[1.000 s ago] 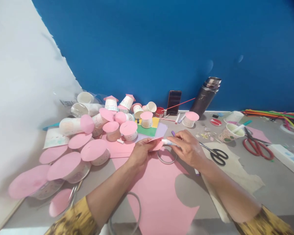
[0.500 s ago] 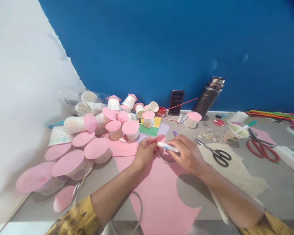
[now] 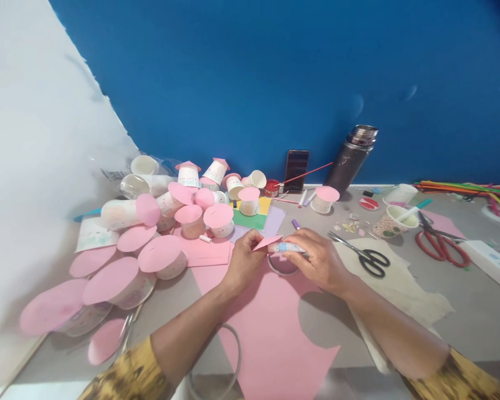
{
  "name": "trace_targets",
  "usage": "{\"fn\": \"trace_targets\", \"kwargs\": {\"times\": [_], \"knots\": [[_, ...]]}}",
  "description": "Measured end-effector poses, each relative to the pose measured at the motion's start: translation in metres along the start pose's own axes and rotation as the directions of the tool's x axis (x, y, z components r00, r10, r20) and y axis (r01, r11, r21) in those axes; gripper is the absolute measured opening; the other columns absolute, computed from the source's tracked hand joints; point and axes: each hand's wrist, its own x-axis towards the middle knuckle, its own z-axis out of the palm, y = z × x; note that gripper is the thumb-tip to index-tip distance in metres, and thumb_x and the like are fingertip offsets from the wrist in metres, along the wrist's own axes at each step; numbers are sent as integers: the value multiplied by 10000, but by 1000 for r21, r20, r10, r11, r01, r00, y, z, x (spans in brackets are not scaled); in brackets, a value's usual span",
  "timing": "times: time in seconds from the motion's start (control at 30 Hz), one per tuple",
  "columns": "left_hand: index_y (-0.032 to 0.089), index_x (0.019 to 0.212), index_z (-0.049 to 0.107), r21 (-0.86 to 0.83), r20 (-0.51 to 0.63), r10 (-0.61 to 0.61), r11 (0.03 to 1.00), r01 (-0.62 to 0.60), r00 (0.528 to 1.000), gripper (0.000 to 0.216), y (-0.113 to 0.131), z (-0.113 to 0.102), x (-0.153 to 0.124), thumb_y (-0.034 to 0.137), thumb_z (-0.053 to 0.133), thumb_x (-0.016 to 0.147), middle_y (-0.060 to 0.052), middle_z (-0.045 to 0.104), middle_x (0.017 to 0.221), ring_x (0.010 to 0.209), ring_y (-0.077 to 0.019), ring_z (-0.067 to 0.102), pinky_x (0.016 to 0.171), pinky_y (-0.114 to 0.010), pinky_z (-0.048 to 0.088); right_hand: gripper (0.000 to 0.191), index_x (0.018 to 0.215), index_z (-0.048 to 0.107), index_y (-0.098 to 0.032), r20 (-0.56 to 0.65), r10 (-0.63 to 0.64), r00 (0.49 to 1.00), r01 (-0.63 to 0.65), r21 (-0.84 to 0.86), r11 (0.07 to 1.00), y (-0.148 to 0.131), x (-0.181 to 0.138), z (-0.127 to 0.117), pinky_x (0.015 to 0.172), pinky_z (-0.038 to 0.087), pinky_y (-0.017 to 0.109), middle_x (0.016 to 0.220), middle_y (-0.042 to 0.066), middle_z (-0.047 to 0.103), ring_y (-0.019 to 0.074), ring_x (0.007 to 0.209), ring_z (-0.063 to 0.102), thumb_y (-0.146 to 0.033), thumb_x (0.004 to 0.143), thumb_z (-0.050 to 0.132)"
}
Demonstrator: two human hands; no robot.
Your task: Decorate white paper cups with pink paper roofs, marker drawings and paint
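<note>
My left hand [image 3: 242,262] is closed on the edge of a small pink paper piece [image 3: 267,243], which looks folded or bent. My right hand [image 3: 323,262] grips a white glue stick [image 3: 286,248] with blue print. The tip of the stick meets the underside of the paper. Below both hands lies a large pink sheet [image 3: 266,333] with a round cut-out in its right edge. A grey ring-like loop [image 3: 281,272] shows just under the glue stick; what it belongs to is unclear.
Several paper cups with pink discs [image 3: 161,254] crowd the left. To the right are black scissors [image 3: 373,262] on a cream cloth [image 3: 412,294], red-handled scissors [image 3: 444,247] and a patterned cup [image 3: 389,224]. A flask [image 3: 352,158] and a phone [image 3: 296,169] stand by the blue wall.
The pink paper piece has tipped flatter over the glue stick, and the stick lies more level. The whole view has shifted slightly. Both hands keep their holds.
</note>
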Motion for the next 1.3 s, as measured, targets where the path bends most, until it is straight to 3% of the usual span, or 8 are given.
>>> {"fn": "trace_targets", "kwargs": {"times": [0.2,0.43,0.7,0.8,0.97,1.13,1.2,1.3], "knots": [[209,608,556,-10,-1,18,1000,-18,1000,181,0,1,0,294,699,678,40,562,613,622,-129,460,614,-262,352,250,952,771,-252,85,210,974,-220,136,966,-6,2,0,744,507,306,810,32,737,180,697,659,-400,1029,584],[207,626,580,41,6,18,999,-18,1000,76,-2,2,-1,217,635,677,21,625,654,661,-149,523,644,-268,383,273,815,746,-241,147,319,936,-340,150,929,-12,6,-5,665,429,298,751,35,730,184,662,614,-420,968,609],[206,628,577,103,15,45,994,-46,999,85,-4,1,-2,200,635,691,32,594,639,649,-138,494,629,-259,361,380,738,739,-211,331,433,838,-537,362,762,-11,10,-13,574,335,272,596,-26,540,136,583,457,-509,936,610],[201,636,577,54,31,-11,998,9,999,129,1,1,-3,246,669,714,30,601,646,651,-133,488,630,-259,359,473,650,656,-185,395,433,810,-585,500,639,-3,9,-11,557,274,273,574,-37,460,112,566,368,-572,923,635],[189,671,615,-122,45,-143,981,148,989,188,2,-1,0,315,742,727,19,604,684,653,-126,492,612,-262,361,536,692,648,-160,562,306,768,-631,745,216,9,7,-11,528,164,278,561,-50,421,78,522,259,-669,830,742],[179,997,786,-216,62,-146,964,156,987,299,-5,-4,4,283,706,728,-26,681,888,797,-167,595,699,-287,476,430,939,718,-188,558,310,770,-554,825,-107,7,8,-13,556,302,255,744,-10,551,96,604,409,-537,750,885],[177,1016,788,-217,51,-139,965,147,989,319,-5,-4,3,264,693,724,-26,672,878,827,-176,600,717,-288,484,419,921,699,-205,541,368,756,-542,833,-112,6,8,-8,596,364,258,785,-15,559,107,656,452,-463,695,939],[174,854,734,-178,-9,-133,976,129,991,176,-2,-2,1,290,703,725,-12,642,787,750,-164,561,662,-280,440,457,896,683,-202,477,512,714,-573,819,35,3,7,4,586,358,260,726,-42,545,104,627,448,-460,643,961]]}}
